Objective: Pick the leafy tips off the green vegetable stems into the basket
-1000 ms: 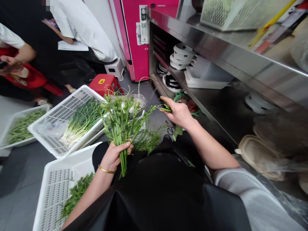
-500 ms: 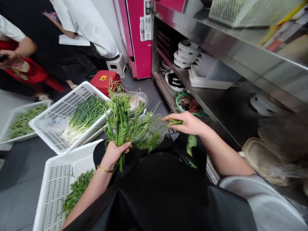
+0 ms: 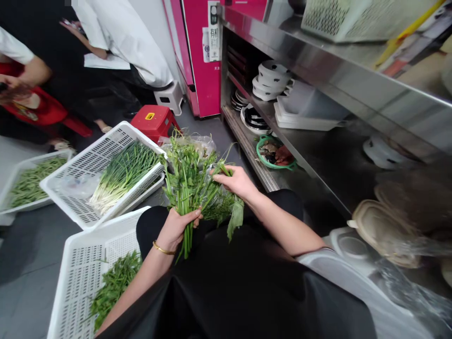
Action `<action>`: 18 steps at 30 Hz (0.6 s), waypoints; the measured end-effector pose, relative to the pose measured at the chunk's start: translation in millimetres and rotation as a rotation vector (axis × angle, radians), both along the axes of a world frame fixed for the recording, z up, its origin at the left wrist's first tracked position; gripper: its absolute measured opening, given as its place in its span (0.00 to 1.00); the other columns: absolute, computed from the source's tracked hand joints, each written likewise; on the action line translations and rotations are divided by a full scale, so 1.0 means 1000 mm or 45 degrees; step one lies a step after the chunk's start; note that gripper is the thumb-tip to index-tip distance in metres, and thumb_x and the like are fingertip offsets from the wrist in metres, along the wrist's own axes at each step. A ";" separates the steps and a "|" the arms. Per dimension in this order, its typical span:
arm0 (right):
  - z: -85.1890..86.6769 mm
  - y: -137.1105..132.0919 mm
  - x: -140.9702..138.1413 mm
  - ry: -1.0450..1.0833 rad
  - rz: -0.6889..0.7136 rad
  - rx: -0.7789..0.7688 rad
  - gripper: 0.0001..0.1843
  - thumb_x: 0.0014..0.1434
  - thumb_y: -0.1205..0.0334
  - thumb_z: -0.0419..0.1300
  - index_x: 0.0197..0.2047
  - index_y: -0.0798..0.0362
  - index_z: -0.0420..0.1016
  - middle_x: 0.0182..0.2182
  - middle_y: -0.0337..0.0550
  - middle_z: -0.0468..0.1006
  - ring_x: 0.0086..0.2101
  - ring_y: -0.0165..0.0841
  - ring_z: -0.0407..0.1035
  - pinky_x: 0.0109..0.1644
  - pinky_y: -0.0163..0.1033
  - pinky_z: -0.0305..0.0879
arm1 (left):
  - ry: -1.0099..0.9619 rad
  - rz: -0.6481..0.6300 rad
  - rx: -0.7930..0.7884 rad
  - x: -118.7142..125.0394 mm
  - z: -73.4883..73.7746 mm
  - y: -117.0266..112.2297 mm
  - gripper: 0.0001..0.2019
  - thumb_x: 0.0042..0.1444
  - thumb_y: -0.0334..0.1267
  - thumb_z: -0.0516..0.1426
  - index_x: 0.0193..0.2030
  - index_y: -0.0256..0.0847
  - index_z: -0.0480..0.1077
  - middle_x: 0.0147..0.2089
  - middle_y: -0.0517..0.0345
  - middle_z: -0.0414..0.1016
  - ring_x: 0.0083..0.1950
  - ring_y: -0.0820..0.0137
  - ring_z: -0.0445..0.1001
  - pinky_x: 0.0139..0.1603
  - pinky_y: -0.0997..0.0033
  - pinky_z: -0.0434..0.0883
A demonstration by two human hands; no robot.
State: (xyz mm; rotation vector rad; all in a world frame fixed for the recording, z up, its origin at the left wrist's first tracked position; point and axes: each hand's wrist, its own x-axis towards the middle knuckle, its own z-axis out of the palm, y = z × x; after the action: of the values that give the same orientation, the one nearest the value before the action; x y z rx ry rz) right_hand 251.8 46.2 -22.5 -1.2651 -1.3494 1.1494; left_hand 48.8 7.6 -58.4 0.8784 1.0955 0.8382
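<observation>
My left hand is closed round the stems of a bunch of leafy greens, which stands upright above my lap. My right hand pinches a few green sprigs at the right side of the bunch, and a large limp leaf hangs below it. Behind and under the bunch lie more thin greens and clear plastic bags, partly hidden. At my left, a white basket holds picked greens.
Spring onions lie in a second white crate, with green beans in a crate beyond. A red stool stands ahead. Metal shelves with dishes and a green basket run along my right. Other people sit at the far left.
My right hand has moved left from over the right side of my lap to the bunch, with sprigs in its fingers. The bunch and my left hand have shifted slightly right.
</observation>
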 end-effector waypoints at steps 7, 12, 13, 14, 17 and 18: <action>-0.010 0.005 -0.002 -0.481 -0.210 0.339 0.16 0.53 0.51 0.58 0.23 0.55 0.67 0.20 0.36 0.65 0.23 0.27 0.57 0.30 0.33 0.54 | -0.013 -0.029 0.013 0.005 -0.001 -0.002 0.10 0.40 0.34 0.66 0.29 0.32 0.74 0.22 0.57 0.73 0.19 0.76 0.66 0.19 0.77 0.65; -0.021 0.002 0.001 -0.865 -0.096 0.613 0.10 0.58 0.60 0.51 0.27 0.53 0.66 0.27 0.44 0.71 0.29 0.31 0.64 0.37 0.35 0.58 | -0.042 -0.036 -0.041 0.005 -0.003 -0.004 0.10 0.40 0.34 0.66 0.30 0.32 0.74 0.22 0.56 0.74 0.19 0.76 0.67 0.19 0.79 0.65; -0.021 0.002 0.001 -0.863 -0.072 0.624 0.09 0.57 0.60 0.52 0.27 0.53 0.65 0.27 0.44 0.70 0.29 0.31 0.64 0.37 0.35 0.58 | -0.049 -0.044 -0.054 0.004 -0.003 -0.004 0.10 0.39 0.34 0.66 0.30 0.33 0.74 0.22 0.56 0.74 0.19 0.77 0.67 0.19 0.79 0.65; -0.020 0.002 0.003 -0.815 -0.064 0.605 0.08 0.56 0.60 0.53 0.27 0.53 0.64 0.26 0.43 0.70 0.28 0.31 0.63 0.36 0.35 0.58 | -0.057 -0.051 -0.060 0.001 -0.002 -0.003 0.10 0.39 0.34 0.66 0.30 0.33 0.75 0.22 0.56 0.74 0.19 0.77 0.67 0.19 0.79 0.65; -0.006 -0.002 0.014 -0.380 -0.070 0.359 0.12 0.55 0.55 0.55 0.26 0.52 0.61 0.19 0.36 0.62 0.22 0.26 0.57 0.28 0.33 0.56 | -0.066 -0.087 -0.056 -0.011 -0.003 0.001 0.09 0.39 0.33 0.66 0.29 0.32 0.75 0.21 0.56 0.73 0.19 0.77 0.67 0.18 0.80 0.65; 0.001 -0.004 0.021 -0.194 -0.056 0.233 0.13 0.55 0.53 0.55 0.26 0.52 0.59 0.17 0.33 0.58 0.19 0.25 0.54 0.24 0.32 0.53 | -0.060 -0.096 -0.055 -0.016 -0.004 0.002 0.09 0.39 0.33 0.66 0.29 0.32 0.75 0.21 0.56 0.73 0.18 0.77 0.67 0.18 0.80 0.65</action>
State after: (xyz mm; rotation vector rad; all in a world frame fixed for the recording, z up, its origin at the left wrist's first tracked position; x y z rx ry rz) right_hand 272.8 42.0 -21.4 -1.2620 -1.4949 0.8921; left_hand 32.7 9.9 -62.6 0.8543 1.0300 0.7665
